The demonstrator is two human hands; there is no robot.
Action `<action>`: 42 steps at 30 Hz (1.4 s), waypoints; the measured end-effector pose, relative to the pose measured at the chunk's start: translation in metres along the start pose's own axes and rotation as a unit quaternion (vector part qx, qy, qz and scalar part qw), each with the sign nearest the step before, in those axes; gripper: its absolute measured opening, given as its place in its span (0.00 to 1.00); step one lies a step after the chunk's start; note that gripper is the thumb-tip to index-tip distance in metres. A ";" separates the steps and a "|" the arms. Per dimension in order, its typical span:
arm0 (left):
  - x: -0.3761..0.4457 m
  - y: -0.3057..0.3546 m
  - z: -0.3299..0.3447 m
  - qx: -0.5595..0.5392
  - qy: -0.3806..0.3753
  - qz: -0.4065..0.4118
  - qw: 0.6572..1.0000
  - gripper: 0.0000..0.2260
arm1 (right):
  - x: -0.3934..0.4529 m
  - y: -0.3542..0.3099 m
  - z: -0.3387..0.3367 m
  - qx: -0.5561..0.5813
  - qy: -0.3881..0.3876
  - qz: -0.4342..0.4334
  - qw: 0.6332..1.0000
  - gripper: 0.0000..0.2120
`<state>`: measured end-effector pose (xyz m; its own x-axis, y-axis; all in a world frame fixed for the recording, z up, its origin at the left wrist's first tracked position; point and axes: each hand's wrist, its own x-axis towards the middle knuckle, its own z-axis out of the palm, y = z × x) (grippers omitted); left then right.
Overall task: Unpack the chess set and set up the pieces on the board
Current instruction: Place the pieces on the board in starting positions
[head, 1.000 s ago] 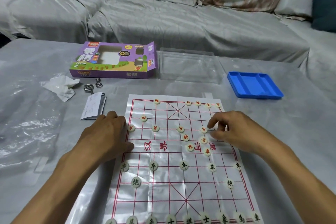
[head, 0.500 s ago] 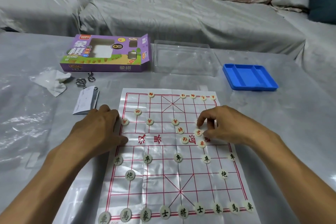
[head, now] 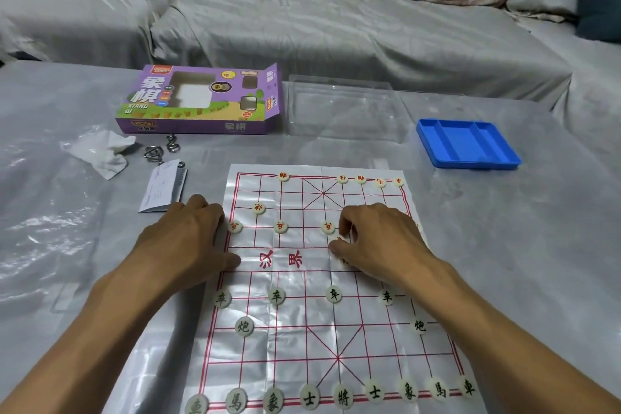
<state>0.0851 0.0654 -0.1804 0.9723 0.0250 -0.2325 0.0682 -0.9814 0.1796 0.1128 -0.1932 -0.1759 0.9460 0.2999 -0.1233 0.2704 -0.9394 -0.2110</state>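
On the board (head: 302, 329), the right hand (head: 379, 239) seemingly pinches a piece with curled fingers (head: 342, 228); the left hand (head: 188, 239) presses flat.

The right hand (head: 379, 242) hides several red pieces mid-board; its grip cannot be made out

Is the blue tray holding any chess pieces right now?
No, the blue tray beside the board shows only bare compartments.
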 end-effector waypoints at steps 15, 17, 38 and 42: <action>0.000 -0.001 0.002 0.004 0.005 0.003 1.000 0.26 | 0.000 0.002 0.000 -0.010 -0.013 0.052 0.998 0.11; 0.000 0.000 0.001 0.003 0.006 0.003 1.000 0.26 | 0.001 0.002 0.001 -0.013 -0.018 0.055 0.998 0.10; -0.001 0.004 -0.002 0.006 0.000 0.003 1.000 0.26 | 0.105 0.001 -0.001 0.017 0.056 0.032 0.998 0.11; -0.001 0.003 -0.001 0.008 0.001 0.000 1.000 0.26 | 0.100 -0.001 -0.008 0.027 0.039 0.030 0.998 0.14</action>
<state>0.0845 0.0626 -0.1783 0.9727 0.0243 -0.2310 0.0638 -0.9842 0.1651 0.2084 -0.1639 -0.1800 0.9720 0.2269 -0.0619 0.2041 -0.9445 -0.2573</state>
